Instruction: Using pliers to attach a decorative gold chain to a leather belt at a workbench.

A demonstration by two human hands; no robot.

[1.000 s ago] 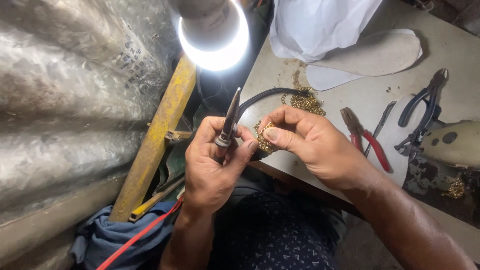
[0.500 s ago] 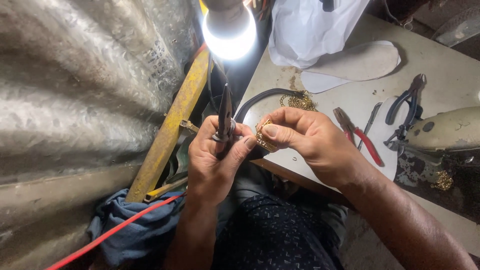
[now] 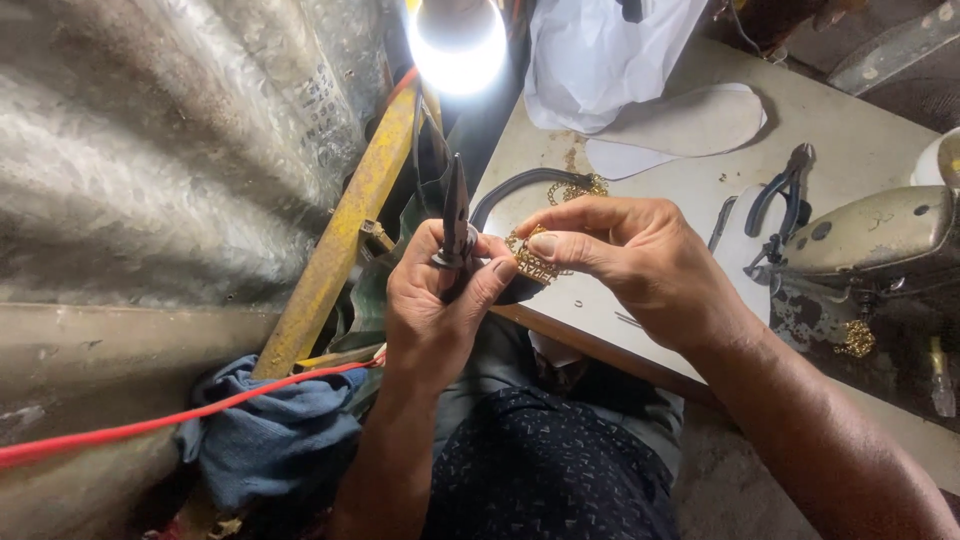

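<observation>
2 hands meet over the near edge of the worktable [image 3: 690, 190], just below the lit bulb [image 3: 457, 45].

Left hand [image 3: 435, 310]: fingers curled shut around a dark pointed hand tool [image 3: 456, 215]. Tool stands near upright, tip up, thumb pressed on its lower part. Whether it is pliers or an awl, cannot tell from this angle.

Right hand [image 3: 640, 265]: thumb and forefinger pinched shut on a small gold openwork ornament [image 3: 530, 258]. Ornament sits between both hands, touching the right fingertips and just beside the left thumb, above the table edge.

Around them:
- 1 loose pile of gold chain [image 3: 578, 187] on the table behind the right hand, next to a curved black cable [image 3: 520, 185].
- 2 pale shoe-sole cutouts [image 3: 690, 122] farther back, touching a white plastic bag [image 3: 600, 55].
- 1 pair of dark-handled pliers [image 3: 785, 195] lying on the table to the right, just beside a worn metal machine body [image 3: 870, 235]; another bit of gold chain [image 3: 857, 340] hangs below that machine.
- Corrugated metal sheet [image 3: 170, 150] on the left, a yellow bar [image 3: 340, 240] leaning along it.
- Red cord [image 3: 150, 425] crossing a bundled blue cloth [image 3: 270, 425] at lower left.

Person's lap in dark patterned fabric [image 3: 550, 470] fills the bottom centre.
</observation>
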